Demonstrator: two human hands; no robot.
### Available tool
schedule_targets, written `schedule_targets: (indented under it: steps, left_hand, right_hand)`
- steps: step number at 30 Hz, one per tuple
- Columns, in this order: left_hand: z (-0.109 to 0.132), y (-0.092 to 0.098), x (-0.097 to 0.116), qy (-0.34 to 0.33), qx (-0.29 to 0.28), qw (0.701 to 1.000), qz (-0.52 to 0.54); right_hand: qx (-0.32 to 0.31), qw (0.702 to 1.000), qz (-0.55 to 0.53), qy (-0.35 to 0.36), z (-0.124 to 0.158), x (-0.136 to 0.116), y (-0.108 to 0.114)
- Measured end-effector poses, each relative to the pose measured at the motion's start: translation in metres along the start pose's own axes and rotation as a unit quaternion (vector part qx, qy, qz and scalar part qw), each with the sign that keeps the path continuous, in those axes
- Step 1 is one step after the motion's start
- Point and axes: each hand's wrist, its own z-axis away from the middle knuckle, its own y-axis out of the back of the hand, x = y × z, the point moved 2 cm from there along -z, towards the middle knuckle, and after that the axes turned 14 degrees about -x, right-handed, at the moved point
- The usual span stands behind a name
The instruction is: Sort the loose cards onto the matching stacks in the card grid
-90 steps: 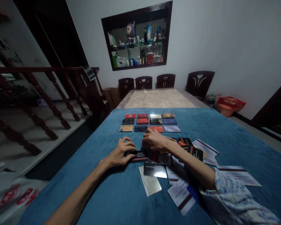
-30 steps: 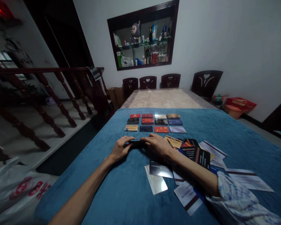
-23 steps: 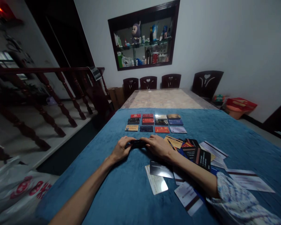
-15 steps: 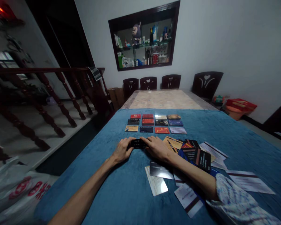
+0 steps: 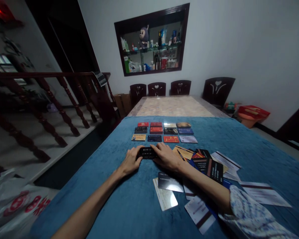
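A black card (image 5: pixel 147 152) with pale print lies between my two hands, tilted a little above the blue cloth; whether it is one card or a stack I cannot tell. My left hand (image 5: pixel 132 160) grips its left end between thumb and fingers. At its right end, my right hand (image 5: pixel 166 156) has its fingers closed over the edge. Just beyond are rows of sorted cards, among them a yellow card (image 5: pixel 139 137), a dark blue card (image 5: pixel 154 138), an orange card (image 5: pixel 171 139) and a pale card (image 5: pixel 188 139). Loose cards (image 5: pixel 215 170) lie scattered beneath and beside my right forearm.
A blue cloth (image 5: pixel 109 205) covers the near part of the table, with a bare beige top (image 5: pixel 168 105) beyond. Dark chairs (image 5: pixel 156 89) stand at the far end. To the left run a wooden railing (image 5: pixel 53 96) and a white plastic bag (image 5: pixel 22 205).
Both hands keep their hold on the black card, whose printed face now shows slightly more. The whole view has shifted a little; the other cards lie as before.
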Motion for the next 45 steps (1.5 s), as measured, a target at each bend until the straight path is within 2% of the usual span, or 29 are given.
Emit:
schedule_targets:
  steps: [6,14,24,30,35,45]
  left_hand:
    - [-0.003,0.005,0.003,0.01,-0.034,0.999,0.011]
    - [-0.01,0.018,0.009,0.019,-0.088,0.996,-0.025]
    - [-0.025,0.031,0.001,0.001,-0.096,0.992,-0.077]
    - [-0.044,0.046,-0.005,0.006,-0.089,0.991,-0.105]
    - [-0.063,0.061,-0.012,0.038,-0.095,0.986,-0.131]
    - [-0.102,0.073,-0.045,0.097,-0.124,0.974,-0.16]
  right_hand:
    - [-0.019,1.0,0.007,-0.014,0.001,-0.001,0.01]
    - [-0.027,0.998,0.048,-0.022,-0.002,0.001,0.016]
    - [-0.035,0.994,0.098,-0.027,-0.017,0.01,0.033]
    - [-0.059,0.992,0.104,-0.026,-0.038,0.019,0.051]
    - [-0.069,0.991,0.113,-0.034,-0.061,0.029,0.061]
    - [-0.089,0.989,0.106,-0.05,-0.114,0.049,0.07]
